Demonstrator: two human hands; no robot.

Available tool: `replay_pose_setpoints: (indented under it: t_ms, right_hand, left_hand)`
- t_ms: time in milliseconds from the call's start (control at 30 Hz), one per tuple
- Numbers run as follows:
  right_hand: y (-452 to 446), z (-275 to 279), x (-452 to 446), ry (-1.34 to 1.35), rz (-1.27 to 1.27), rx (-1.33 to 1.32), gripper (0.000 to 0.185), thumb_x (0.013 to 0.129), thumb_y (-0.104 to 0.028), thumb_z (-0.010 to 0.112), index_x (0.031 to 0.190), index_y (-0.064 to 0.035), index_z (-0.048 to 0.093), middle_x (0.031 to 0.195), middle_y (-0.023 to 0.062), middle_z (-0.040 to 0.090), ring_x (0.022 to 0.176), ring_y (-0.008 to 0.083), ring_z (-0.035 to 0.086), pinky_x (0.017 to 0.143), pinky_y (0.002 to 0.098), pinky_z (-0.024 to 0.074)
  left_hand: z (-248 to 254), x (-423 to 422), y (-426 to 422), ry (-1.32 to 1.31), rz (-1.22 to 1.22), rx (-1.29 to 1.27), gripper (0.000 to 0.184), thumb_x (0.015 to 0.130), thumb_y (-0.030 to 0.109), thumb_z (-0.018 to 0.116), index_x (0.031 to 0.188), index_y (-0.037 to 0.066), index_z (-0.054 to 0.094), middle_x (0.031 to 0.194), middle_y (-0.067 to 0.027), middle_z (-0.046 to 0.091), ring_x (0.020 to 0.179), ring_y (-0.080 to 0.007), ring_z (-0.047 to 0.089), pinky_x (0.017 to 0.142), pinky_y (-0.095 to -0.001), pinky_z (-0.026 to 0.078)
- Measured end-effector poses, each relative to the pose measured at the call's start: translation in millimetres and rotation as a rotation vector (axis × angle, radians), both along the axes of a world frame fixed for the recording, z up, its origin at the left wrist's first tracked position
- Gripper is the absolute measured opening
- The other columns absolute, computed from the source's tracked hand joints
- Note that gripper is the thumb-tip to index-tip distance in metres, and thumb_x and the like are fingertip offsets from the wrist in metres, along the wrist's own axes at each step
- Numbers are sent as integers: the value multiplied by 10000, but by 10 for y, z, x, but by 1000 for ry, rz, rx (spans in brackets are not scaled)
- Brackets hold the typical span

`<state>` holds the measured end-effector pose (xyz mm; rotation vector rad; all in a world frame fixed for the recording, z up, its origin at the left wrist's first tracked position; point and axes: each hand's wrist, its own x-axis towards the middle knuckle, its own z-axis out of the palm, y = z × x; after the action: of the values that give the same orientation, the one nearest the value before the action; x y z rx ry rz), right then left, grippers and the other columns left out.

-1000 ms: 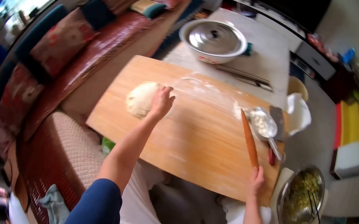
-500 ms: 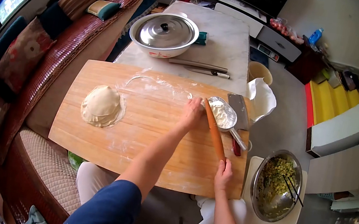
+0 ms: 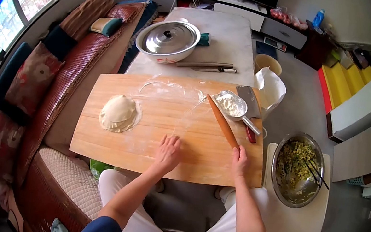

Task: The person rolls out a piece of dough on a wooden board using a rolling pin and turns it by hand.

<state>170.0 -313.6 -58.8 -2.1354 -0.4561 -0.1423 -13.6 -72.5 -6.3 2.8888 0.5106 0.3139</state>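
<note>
My right hand (image 3: 240, 162) grips the near end of a tapered wooden rolling pin (image 3: 223, 123), which slants away to the left over the wooden board (image 3: 108, 145). Palm down, my left hand (image 3: 169, 153) is on the board near its front edge, fingers stretched forward over a light dusting of flour, holding nothing. A stack of round dough wrappers (image 3: 119, 113) lies at the left of the board. Just right of the pin's far end rests a metal scoop (image 3: 243, 119) holding flour (image 3: 230, 104).
A cleaver (image 3: 249, 100) lies beside the scoop. Behind the board are a lidded basin (image 3: 168, 40) and a knife (image 3: 214, 69). To the right, a steel bowl (image 3: 277, 176) holds chopped filling with chopsticks. A white bag (image 3: 269, 88) stands beyond the board's right corner.
My left hand has come back from the pin's far end to the board's front middle. The right hand keeps hold of the rolling pin. The view has shifted.
</note>
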Motion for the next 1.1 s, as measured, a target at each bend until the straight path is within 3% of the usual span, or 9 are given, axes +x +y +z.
replay_pose_setpoints:
  t_ms: [33,167,433,533,700,733,833,933,1100]
  right_hand:
    - [1,-18,-2,-8,-5,-5,392,998,-383,593,1195,-51,657,961,217,711,863,401,688,725,468,531]
    - [-2,-49,-22,-91,-5,14,405,1001,-397,587,1206,-54,653,969,219,712,863,399,688,723,472,531]
    - [-33,28,-43,-11,43,-55,402,1000,-393,588,1215,-59,650,977,217,717,865,401,694,717,465,538]
    - [-32,63,-51,-30,33,-73,413,999,-411,581,1221,-69,650,971,213,719,861,409,692,716,474,538]
    - [6,67,-11,-11,21,-123,409,996,-417,581,1209,-77,662,959,207,722,851,408,691,708,476,539]
    - [-3,78,-40,5,29,-117,409,995,-417,582,1205,-75,663,957,205,722,849,406,692,707,475,540]
    - [35,-105,24,-23,32,-22,412,993,-416,585,1199,-67,663,958,193,726,839,400,693,702,476,540]
    - [-2,-88,12,-59,21,-72,384,984,-387,608,1179,-61,667,948,185,727,829,393,693,697,477,537]
    - [2,-63,17,-110,32,-54,330,965,-338,648,1144,-63,677,936,174,727,818,389,691,693,472,536]
  left_hand:
    - [44,102,-22,5,-16,-50,539,899,330,660,1379,115,541,1487,-101,487,1439,-310,369,1218,-499,224]
    - [-109,197,-25,110,-19,-18,698,928,544,577,1516,203,421,1644,-22,272,1531,-316,176,1223,-552,169]
    - [-58,217,-57,42,30,-39,786,876,616,602,1521,202,427,1640,-50,275,1516,-370,187,1201,-601,179]
    - [-90,289,-31,44,53,-87,735,880,527,650,1499,185,449,1632,-62,296,1517,-371,199,1202,-599,184]
    - [-587,165,678,-345,125,-517,524,822,296,739,1290,106,601,1396,-138,532,1305,-360,465,1087,-514,377]
    - [-325,15,606,-295,301,-641,471,799,251,756,1226,87,640,1318,-152,593,1241,-353,520,1050,-494,418]
    - [-5,-217,511,-54,157,-376,373,715,252,791,1022,62,699,1082,-135,661,1074,-333,575,947,-442,466]
    - [-30,-111,608,154,176,-400,328,659,262,798,906,66,706,973,-121,678,987,-320,616,883,-413,495]
    - [97,187,716,67,1,-600,264,691,200,754,877,39,660,826,-119,679,765,-290,656,692,-411,524]
